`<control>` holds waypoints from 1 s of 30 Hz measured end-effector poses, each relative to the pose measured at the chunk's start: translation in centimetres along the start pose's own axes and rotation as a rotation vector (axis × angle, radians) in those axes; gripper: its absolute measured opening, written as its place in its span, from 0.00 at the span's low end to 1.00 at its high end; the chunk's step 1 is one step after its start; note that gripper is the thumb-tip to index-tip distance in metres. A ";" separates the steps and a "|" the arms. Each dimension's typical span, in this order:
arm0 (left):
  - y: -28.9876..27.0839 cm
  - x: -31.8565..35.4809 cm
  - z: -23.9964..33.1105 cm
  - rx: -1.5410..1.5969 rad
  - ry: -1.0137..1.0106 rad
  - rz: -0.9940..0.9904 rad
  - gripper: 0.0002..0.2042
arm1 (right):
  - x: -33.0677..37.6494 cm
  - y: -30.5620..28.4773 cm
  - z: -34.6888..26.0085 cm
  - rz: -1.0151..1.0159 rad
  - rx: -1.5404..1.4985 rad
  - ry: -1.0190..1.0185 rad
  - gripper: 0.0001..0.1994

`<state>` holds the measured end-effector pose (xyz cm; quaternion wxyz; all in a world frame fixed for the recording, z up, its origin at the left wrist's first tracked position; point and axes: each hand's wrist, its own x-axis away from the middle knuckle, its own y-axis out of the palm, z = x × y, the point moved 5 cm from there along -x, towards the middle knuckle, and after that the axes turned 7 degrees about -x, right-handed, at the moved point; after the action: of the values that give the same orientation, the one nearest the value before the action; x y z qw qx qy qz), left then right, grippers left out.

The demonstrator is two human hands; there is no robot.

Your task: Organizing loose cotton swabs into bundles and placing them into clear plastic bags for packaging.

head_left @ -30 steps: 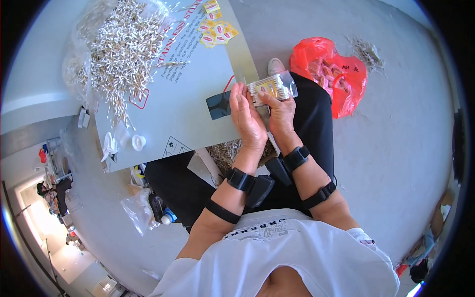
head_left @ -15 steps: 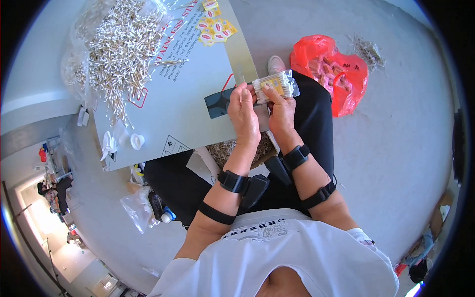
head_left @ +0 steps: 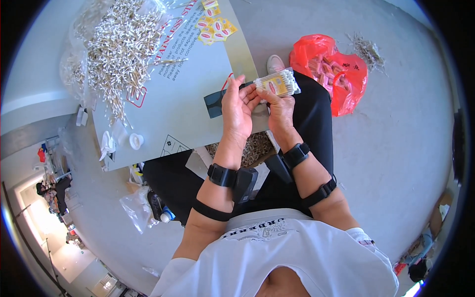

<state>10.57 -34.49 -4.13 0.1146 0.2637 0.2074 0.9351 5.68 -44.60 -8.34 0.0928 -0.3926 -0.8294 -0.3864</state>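
A clear packet of cotton swabs (head_left: pixel 278 83) with a yellow label sits in my right hand (head_left: pixel 282 111), the thumb pressed over its near side. My left hand (head_left: pixel 238 109) is open just left of the packet, palm turned toward it, with fingertips close to its left end. Whether those fingertips touch the packet I cannot tell. Under the left hand lies a dark rectangular patch (head_left: pixel 213 105) on the table. A large heap of loose cotton swabs (head_left: pixel 123 49) spills from a clear plastic bag at the far left of the table.
Small yellow cards (head_left: pixel 215 30) lie at the table's (head_left: pixel 183 99) far edge. A white round cap (head_left: pixel 136 141) is near its left corner. On the floor at right stands a red plastic bag (head_left: pixel 349 94) of pink packets. A box of swabs (head_left: pixel 252 148) is between my legs.
My left hand has drawn slightly left and opened away from the packet. The packet stays in my right hand, tilted a little differently.
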 end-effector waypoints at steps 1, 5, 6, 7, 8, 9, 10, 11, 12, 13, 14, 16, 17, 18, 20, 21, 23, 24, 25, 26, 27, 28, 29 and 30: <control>0.1 -0.1 0.1 -0.005 -0.014 -0.009 0.36 | 0.1 0.1 -0.1 -0.010 0.002 -0.010 0.15; 0.2 -0.2 -0.3 0.066 -0.019 -0.049 0.36 | 0.5 0.5 -0.6 -0.046 0.017 -0.053 0.15; 0.1 -0.2 -0.6 0.066 -0.018 -0.047 0.36 | 0.5 0.6 -0.7 -0.060 0.035 -0.051 0.15; -0.1 -0.2 -0.7 0.062 0.013 -0.036 0.35 | 0.5 0.7 -0.7 -0.074 0.054 -0.050 0.15; -0.2 -0.1 -0.8 0.057 0.045 -0.026 0.34 | 0.6 0.8 -0.6 -0.075 0.053 -0.049 0.15; 0.1 0.0 -1.0 0.057 0.045 -0.029 0.34 | 0.6 0.7 -0.5 -0.076 0.032 -0.048 0.15; 0.0 0.2 -1.2 0.071 0.076 0.036 0.33 | 0.5 0.6 -0.3 -0.078 0.010 -0.048 0.14; -0.2 0.3 -1.2 0.084 0.107 0.102 0.32 | 0.4 0.5 -0.3 -0.078 0.009 -0.050 0.14; -0.1 0.4 -1.2 0.084 0.107 0.099 0.32 | 0.4 0.4 -0.3 -0.080 -0.003 -0.038 0.14; 0.0 0.5 -1.1 0.081 0.123 0.110 0.31 | 0.3 0.2 -0.2 -0.082 -0.015 -0.025 0.14; 0.0 0.5 -1.0 0.079 0.140 0.120 0.31 | 0.2 0.1 -0.2 -0.081 -0.016 -0.027 0.14; -0.3 0.4 -0.9 0.080 0.124 0.112 0.31 | 0.3 0.3 -0.1 -0.066 -0.044 -0.036 0.14; -0.3 0.3 -1.0 0.083 0.105 0.103 0.31 | 0.4 0.4 -0.1 -0.067 -0.045 -0.034 0.14; -0.3 0.3 -1.0 0.083 0.104 0.102 0.31 | 0.4 0.3 -0.1 -0.064 -0.044 -0.032 0.14; -0.1 0.2 -1.0 0.064 0.098 0.087 0.32 | 0.3 0.2 -0.2 -0.060 -0.041 -0.030 0.14; -0.2 0.1 -1.0 0.063 0.097 0.088 0.32 | 0.3 0.1 -0.1 -0.071 -0.021 -0.032 0.15; -0.1 -0.2 -1.0 0.113 0.055 0.021 0.33 | 0.1 0.0 0.0 -0.080 0.000 -0.032 0.15; -0.3 -0.4 -0.8 0.113 0.055 0.024 0.33 | 0.0 0.1 -0.2 -0.090 -0.009 -0.039 0.15; -0.3 -0.5 -0.6 0.081 0.040 -0.010 0.34 | 0.0 0.2 -0.3 -0.100 -0.017 -0.045 0.15; -0.5 -0.6 -0.5 0.049 0.024 -0.043 0.34 | 0.0 0.4 -0.3 -0.101 -0.016 -0.043 0.15; -0.6 -0.4 -0.2 0.050 0.021 -0.045 0.34 | -0.2 0.2 -0.3 -0.084 -0.033 -0.019 0.15; -0.8 -0.2 0.2 -0.082 0.034 -0.045 0.34 | -0.2 0.0 -0.2 -0.066 -0.050 0.004 0.15; -0.7 0.1 0.4 -0.213 0.047 -0.046 0.34 | -0.2 -0.2 -0.2 -0.062 -0.049 0.003 0.15; -0.7 0.4 0.4 -0.214 0.048 -0.046 0.34 | -0.2 -0.2 -0.1 -0.035 -0.048 -0.002 0.15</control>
<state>10.51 -33.66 -3.96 0.1584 0.2226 0.1149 0.9551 5.64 -44.89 -8.48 0.0757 -0.3805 -0.8267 -0.4075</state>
